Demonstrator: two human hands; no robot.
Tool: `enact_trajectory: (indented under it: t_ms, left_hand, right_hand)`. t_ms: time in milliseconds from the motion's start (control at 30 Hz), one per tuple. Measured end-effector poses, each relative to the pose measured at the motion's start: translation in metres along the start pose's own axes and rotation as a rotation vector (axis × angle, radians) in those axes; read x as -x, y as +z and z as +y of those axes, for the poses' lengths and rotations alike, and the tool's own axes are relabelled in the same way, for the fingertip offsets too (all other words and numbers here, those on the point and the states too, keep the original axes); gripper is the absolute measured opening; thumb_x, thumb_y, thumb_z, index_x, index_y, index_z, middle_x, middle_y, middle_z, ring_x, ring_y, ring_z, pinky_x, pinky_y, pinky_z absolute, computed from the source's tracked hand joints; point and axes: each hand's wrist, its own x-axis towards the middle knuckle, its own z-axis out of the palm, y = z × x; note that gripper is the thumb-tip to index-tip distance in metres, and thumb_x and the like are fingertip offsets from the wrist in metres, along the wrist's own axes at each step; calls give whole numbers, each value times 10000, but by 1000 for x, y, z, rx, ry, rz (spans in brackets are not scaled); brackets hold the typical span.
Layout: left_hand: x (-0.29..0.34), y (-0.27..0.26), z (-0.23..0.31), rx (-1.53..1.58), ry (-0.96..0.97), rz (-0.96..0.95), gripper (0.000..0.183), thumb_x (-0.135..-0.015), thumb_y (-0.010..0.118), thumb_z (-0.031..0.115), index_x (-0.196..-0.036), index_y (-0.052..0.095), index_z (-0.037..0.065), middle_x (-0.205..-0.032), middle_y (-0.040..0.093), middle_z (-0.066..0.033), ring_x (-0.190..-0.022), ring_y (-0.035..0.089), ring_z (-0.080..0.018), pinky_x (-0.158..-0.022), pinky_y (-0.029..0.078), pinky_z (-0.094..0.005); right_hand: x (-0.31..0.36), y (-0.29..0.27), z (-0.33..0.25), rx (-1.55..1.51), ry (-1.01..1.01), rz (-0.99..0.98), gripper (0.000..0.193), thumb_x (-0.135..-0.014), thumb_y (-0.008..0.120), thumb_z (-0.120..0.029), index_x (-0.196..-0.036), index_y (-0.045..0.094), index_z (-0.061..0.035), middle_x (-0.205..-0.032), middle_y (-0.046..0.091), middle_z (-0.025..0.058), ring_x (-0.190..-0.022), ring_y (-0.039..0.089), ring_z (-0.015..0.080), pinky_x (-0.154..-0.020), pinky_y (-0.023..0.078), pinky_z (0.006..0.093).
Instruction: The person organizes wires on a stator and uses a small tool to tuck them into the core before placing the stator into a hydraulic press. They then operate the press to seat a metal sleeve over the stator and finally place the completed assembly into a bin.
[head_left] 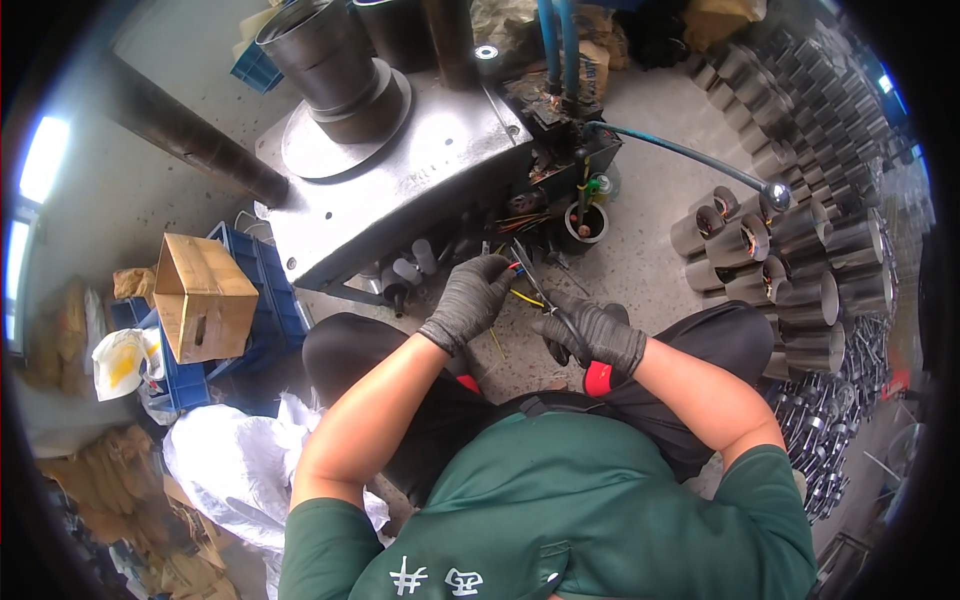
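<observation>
1. Left hand [470,300]: gloved; its fingertips are buried among the coloured wires [520,272], so whether it pinches one cannot be told.
2. Right hand [590,335]: closed on a thin tool [535,275]; the handle is hidden in the glove and the tip is too small to identify.
3. Machine housing [400,170]: its underside is in shadow; the parts there are indistinct.
4. Blue hoses [558,40]: cut off by the upper edge.
5. Metal cylinders [800,260]: the stack runs into the dark right rim, blurred.
6. Cardboard box [203,297]: contents not visible.
7. The person's legs: largely covered by the green shirt [590,500].
</observation>
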Motion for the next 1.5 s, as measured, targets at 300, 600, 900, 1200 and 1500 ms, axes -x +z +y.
enact_trajectory:
  t_ms: [300, 600, 900, 1200, 1500]
  left_hand:
    - [-1, 7, -6, -132, 116, -8, 274, -998, 702, 211, -1165, 732, -5, -941, 757, -184, -835, 726, -261, -776, 574, -375]
    - [5, 7, 0, -139, 170, -103, 272, -1014, 674, 206, -1166, 717, -14, -946, 744, -138, -849, 698, -195, -794, 568, -361]
    - [20, -71, 70, 292, 219, 42, 217, -997, 663, 178, -1041, 722, -25, -933, 725, -71, -863, 643, -136, -803, 533, -308]
    - [-40, -172, 195, 116, 449, 396, 157, -1000, 687, 154, -995, 735, 4, -849, 697, -10, -763, 626, -88, -694, 512, -247]
    - [-132, -161, 164, 55, 453, 597, 202, -995, 690, 217, -1027, 748, 25, -858, 749, -134, -762, 691, -211, -729, 536, -370]
  right_hand:
    - [-43, -2, 53, 604, -849, 388, 630, -1025, 668, -373, -1510, 461, -27, -832, 717, 142, -605, 699, 212, -533, 546, 349]
    - [-38, 1, 72, 159, -334, -7, 341, -879, 704, -129, -1204, 634, -54, -744, 659, 66, -666, 675, 197, -589, 541, 354]
    - [-46, -16, 59, -1002, 81, 327, 365, -932, 663, -86, -1264, 513, -91, -839, 630, 123, -625, 670, 272, -476, 555, 450]
    - [-40, -18, 54, -772, -209, 418, 591, -925, 708, -88, -1453, 442, -80, -847, 619, 104, -602, 634, 224, -485, 511, 395]
    - [-33, -15, 46, -734, -296, 353, 510, -935, 706, -68, -1395, 486, -83, -814, 612, 74, -596, 617, 204, -485, 500, 361]
